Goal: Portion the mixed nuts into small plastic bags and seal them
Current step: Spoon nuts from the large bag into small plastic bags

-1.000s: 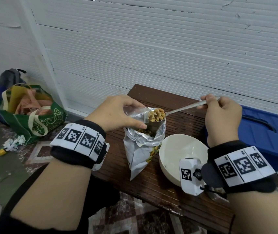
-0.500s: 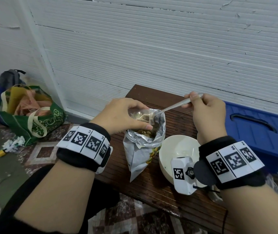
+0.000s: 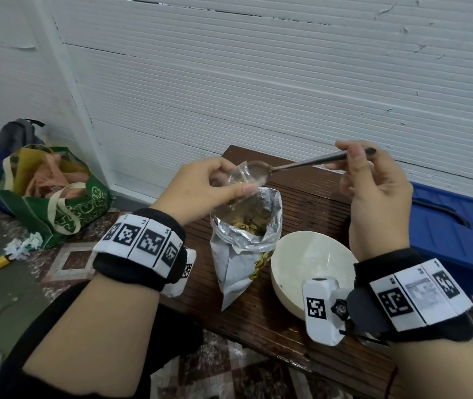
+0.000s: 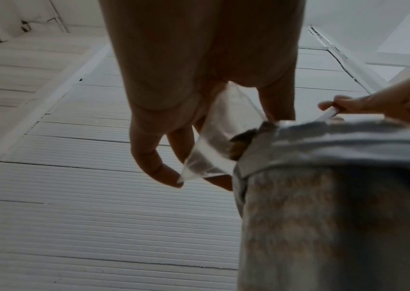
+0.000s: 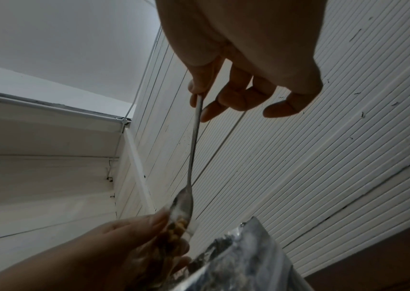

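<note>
Wooden table (image 3: 310,197) carries bowl (image 3: 295,263) beside foil bag (image 3: 244,254); left hand (image 3: 200,188) pinches small plastic bag (image 3: 239,178) above it; right hand (image 3: 373,191) grips spoon (image 3: 295,165), bowl-end at bag mouth.

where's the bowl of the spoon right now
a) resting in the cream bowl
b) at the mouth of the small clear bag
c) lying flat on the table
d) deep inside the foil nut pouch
b: the spoon, held by the right hand, has its bowl at the mouth of the small clear bag that the left hand pinches open above the foil pouch.
</note>
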Available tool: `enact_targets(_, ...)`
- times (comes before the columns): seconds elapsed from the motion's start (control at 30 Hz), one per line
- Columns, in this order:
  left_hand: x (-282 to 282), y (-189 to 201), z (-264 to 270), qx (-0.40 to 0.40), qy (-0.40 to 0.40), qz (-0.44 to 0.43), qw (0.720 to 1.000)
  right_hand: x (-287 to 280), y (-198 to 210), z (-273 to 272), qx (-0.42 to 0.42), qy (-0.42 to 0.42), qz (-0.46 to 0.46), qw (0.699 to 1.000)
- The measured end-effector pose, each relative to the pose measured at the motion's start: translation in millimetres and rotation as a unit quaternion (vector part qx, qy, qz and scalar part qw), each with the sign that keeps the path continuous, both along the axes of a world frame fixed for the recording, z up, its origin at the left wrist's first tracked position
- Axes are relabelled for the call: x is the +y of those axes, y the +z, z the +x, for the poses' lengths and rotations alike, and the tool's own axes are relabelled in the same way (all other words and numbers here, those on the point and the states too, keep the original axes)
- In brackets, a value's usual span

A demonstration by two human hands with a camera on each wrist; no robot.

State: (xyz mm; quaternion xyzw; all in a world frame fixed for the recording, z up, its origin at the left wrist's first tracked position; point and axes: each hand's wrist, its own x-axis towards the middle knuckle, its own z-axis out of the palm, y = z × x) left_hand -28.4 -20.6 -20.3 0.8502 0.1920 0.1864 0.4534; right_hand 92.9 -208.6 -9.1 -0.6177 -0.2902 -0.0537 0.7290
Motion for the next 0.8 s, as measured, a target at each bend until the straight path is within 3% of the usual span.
enact_targets(0.23, 5.2, 3.8, -5.8, -0.01, -0.002, -0.026, 1.0, -10.8, 1.6, 6.2, -0.003, -0.075, 0.016, 0.997)
enact_targets(0.43, 5.8, 2.4, -6.6, 0.014, -0.043, -0.045, 0.998, -4.1, -8.6, -3.0, -0.075, -0.042, -0.111, 0.99)
enact_targets(0.57, 2.1, 4.1, -6.0, 0.017, -0.048, -0.04, 0.998, 6.9, -22.5, -14.5, -0.186, -0.006, -0.218, 0.958)
enact_targets(0.7, 1.4, 3.9, -4.7, 0.029, -0.032, -0.027, 0.999, 11.1, -39.1, -23.5, -0.312, -0.039, -0.348, 0.883)
enact_targets(0.8, 0.7, 2.5, -3.4, 0.038, -0.022, -0.012, 0.999, 15.3, -42.1, -30.0, -0.294, -0.023, -0.363, 0.884)
